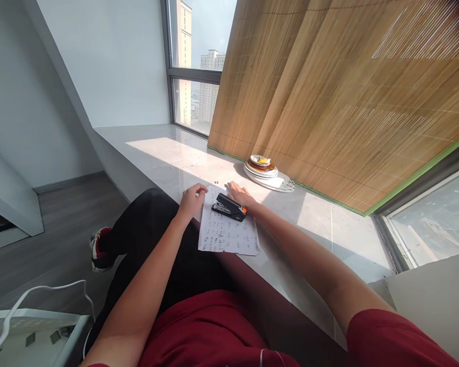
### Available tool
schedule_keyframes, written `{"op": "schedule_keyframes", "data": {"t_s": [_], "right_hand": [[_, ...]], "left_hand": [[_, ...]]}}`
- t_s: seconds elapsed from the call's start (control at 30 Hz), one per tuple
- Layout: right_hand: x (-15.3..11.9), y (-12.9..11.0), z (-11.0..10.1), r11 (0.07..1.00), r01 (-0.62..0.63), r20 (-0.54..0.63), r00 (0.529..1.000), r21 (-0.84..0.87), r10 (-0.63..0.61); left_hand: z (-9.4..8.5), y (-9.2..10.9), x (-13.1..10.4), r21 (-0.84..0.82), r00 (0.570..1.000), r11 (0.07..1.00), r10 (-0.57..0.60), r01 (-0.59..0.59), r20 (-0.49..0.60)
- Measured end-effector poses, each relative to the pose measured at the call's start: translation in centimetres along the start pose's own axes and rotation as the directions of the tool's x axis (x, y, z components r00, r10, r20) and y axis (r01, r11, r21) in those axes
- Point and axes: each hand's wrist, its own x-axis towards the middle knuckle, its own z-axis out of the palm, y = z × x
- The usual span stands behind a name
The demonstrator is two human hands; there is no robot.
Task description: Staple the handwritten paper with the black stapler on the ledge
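A sheet of paper (229, 239) covered in handwriting lies on the window sill, its near edge sticking out past the sill's front. Across it rests a black stapler (229, 206) with an orange part at its right end. My left hand (192, 200) is closed, thumb and forefinger pinched at the paper's upper left corner. Beside the far end of the stapler, my right hand (240, 193) lies flat with fingers stretched out, by the paper's upper right edge. Tiny dark bits (216, 182) sit just beyond the sheet.
Stacked plates (262, 171) with a small yellow item on top stand on the pale sill (156, 153), close to a bamboo blind (309, 102). A window (195, 102) is at the back. A white cable (42, 288) loops at lower left.
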Motion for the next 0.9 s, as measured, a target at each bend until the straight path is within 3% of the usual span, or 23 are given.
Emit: {"op": "schedule_keyframes", "data": {"t_s": [0.07, 0.17, 0.27, 0.37, 0.5, 0.6, 0.7, 0.8, 0.9], "right_hand": [[-1.5, 1.1, -0.5, 1.000, -0.023, -0.002, 1.000, 0.003, 0.023], [-3.0, 2.1, -1.6, 0.998, -0.062, -0.027, 0.998, 0.031, 0.062], [-4.1, 2.0, -3.1, 0.984, -0.060, -0.153, 0.984, 0.167, 0.086], [-6.1, 0.7, -4.3, 0.957, -0.003, -0.227, 0.971, 0.290, 0.072], [-9.3, -2.5, -4.9, 0.941, 0.189, -0.067, 0.982, 0.281, -0.178], [-10.4, -3.1, -6.3, 0.966, 0.189, -0.048, 0.982, 0.177, -0.184], [-10.8, -0.3, -9.6, 0.964, 0.153, -0.043, 0.988, 0.218, -0.147], [-11.8, 4.1, -13.0, 0.991, 0.031, -0.086, 0.996, 0.128, -0.020], [-13.2, 7.1, -14.3, 0.992, -0.078, 0.004, 0.997, 0.097, 0.078]], "left_hand": [[0.5, 0.6, -0.5, 0.050, 0.984, 0.993, 0.095, -0.103, 0.152], [1.3, 1.2, -1.1, 0.049, 0.887, 0.962, 0.228, -0.269, 0.401], [1.7, 1.3, -1.4, 0.091, 0.815, 0.929, 0.264, -0.359, 0.515], [1.7, 1.2, -1.3, 0.140, 0.813, 0.919, 0.245, -0.369, 0.528], [1.6, 1.0, -1.1, 0.161, 0.814, 0.914, 0.239, -0.373, 0.529], [1.5, 0.6, -1.0, 0.168, 0.808, 0.910, 0.238, -0.380, 0.538], [1.5, 0.2, -1.0, 0.147, 0.817, 0.925, 0.226, -0.351, 0.530], [1.4, 0.0, -1.1, 0.118, 0.827, 0.935, 0.230, -0.333, 0.513], [1.4, 0.2, -1.1, 0.134, 0.832, 0.933, 0.224, -0.333, 0.508]]}}
